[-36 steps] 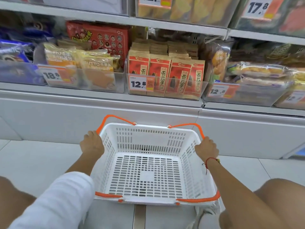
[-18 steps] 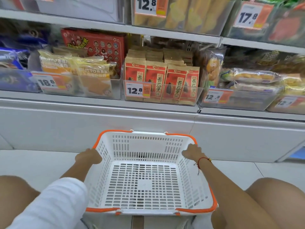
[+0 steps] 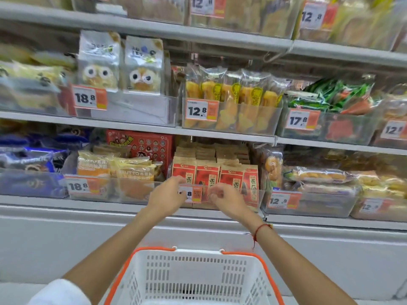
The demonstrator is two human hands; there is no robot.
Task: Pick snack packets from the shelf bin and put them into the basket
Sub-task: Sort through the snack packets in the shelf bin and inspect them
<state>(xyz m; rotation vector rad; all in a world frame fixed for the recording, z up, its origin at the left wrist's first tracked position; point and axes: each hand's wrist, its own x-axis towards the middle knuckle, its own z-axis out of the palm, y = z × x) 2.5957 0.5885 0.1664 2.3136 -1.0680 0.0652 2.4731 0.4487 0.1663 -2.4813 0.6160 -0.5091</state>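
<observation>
left hand: empty, fingers loose, at the bin front
right hand: empty, loosely curled
packets: just past your fingertips
tip: pinch tops, lift straight up
basket: below your wrists, nothing visible inside

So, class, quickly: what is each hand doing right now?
Left hand: open, reaching at the bin of red packets, holding nothing.
Right hand: fingers loosely curled, holding nothing.

**Shop shelves, brightly lit**

Grey metal shelves ran across the whole view in tiers, carrying clear plastic bins with orange-and-white price tags. Below them stood a plain pale base panel. The light was even and bright.
</observation>
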